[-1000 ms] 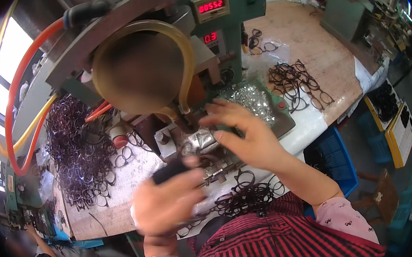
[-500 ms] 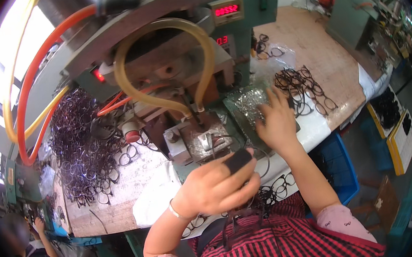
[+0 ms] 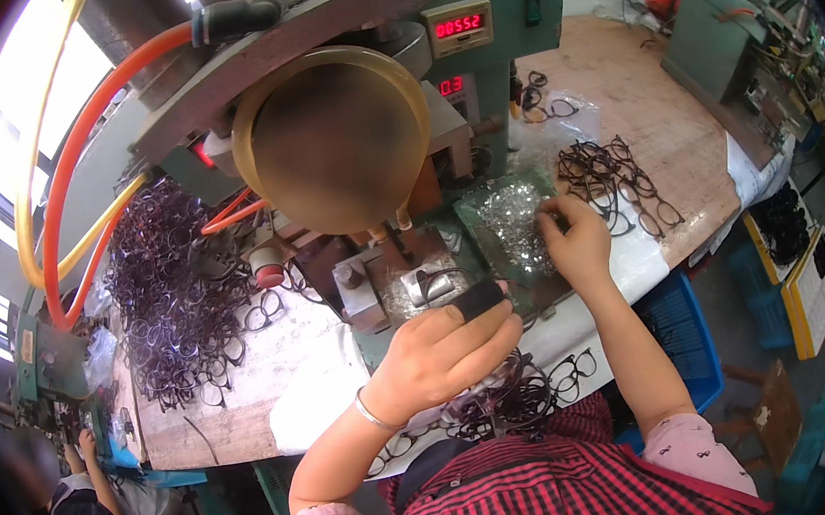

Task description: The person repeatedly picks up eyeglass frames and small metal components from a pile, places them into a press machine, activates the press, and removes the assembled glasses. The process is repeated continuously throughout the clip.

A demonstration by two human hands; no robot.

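Note:
My left hand (image 3: 443, 355), with a black cover on one finger, is closed at the front of the machine's metal fixture (image 3: 391, 295). A dark eyeglass frame (image 3: 432, 278) reaches from it onto the fixture; the fingers hide most of that frame. Over the right edge of a green tray (image 3: 473, 213) is my right hand (image 3: 580, 245), thumb and forefinger pinched together. Small shiny metal pieces (image 3: 513, 212) fill the tray. Whatever lies between the pinched fingertips is too small to make out.
The green press (image 3: 507, 6) with hoses stands ahead. A big heap of eyeglass frames (image 3: 159, 284) lies left, smaller piles (image 3: 610, 176) right, more (image 3: 507, 393) by my apron. A red button (image 3: 268, 273) sits beside the fixture. A blue crate (image 3: 687, 329) is below right. Another person (image 3: 86, 503) works far left.
My right hand has drawn back from the tray's middle to its right edge, its spread fingers now pinched. My left hand has moved slightly forward, nearer the fixture.

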